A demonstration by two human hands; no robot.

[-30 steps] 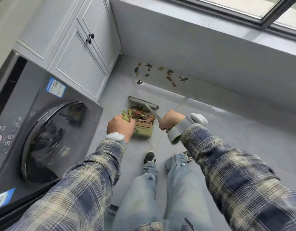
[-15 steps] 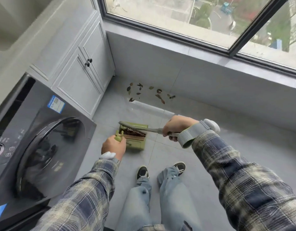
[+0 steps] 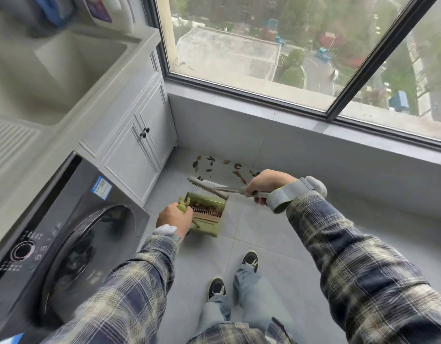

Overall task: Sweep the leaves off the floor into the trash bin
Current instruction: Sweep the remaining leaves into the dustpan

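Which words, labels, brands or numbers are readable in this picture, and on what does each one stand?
No text can be read.
Blue sticker on the washing machine: too blurred.
Control panel markings: too small.
Purple label on a bottle: blurred.

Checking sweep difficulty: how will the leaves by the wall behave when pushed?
The leaves look small, thin and curled, so probably light and apt to scatter. They lie loose and apart, so one push may miss some.

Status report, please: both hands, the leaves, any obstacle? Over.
Left hand grips dustpan handle. Right hand grips broom, head over dustpan. Leaves scattered on floor near wall. No obstacle seen.
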